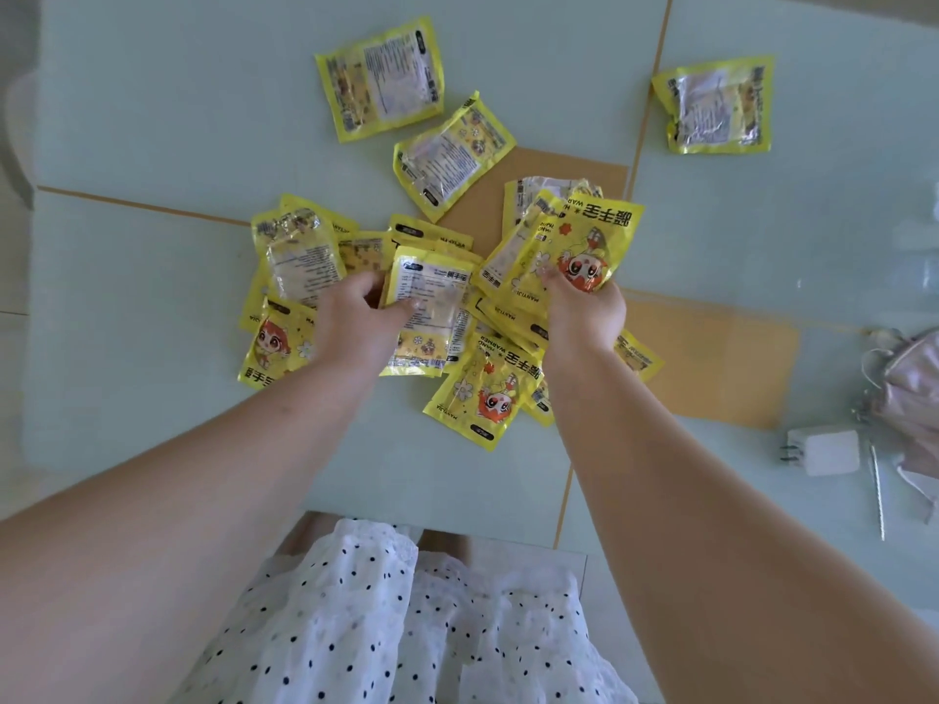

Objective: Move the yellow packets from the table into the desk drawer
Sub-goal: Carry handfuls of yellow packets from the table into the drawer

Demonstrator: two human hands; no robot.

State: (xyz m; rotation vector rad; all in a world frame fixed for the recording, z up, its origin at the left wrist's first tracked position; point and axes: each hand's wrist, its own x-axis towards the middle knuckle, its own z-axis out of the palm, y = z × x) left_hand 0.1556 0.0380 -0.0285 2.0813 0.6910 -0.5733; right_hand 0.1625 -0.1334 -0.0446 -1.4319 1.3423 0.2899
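Observation:
Several yellow packets lie in a loose pile [472,388] at the middle of the pale green glass-topped table [152,276]. My left hand [355,322] grips one packet [429,307] by its left edge, thumb on top. My right hand [584,307] grips a small bunch of packets [569,241] fanned upward. Three packets lie apart: one at the top centre [381,78], one below it [449,155], one at the top right [716,106]. No drawer is in view.
At the right edge lie a white charger plug [823,452], a thin metal rod [876,490] and a pale pink crumpled cloth [909,393]. The table's near edge runs above my polka-dot skirt [406,617]. Tan panels show under the glass.

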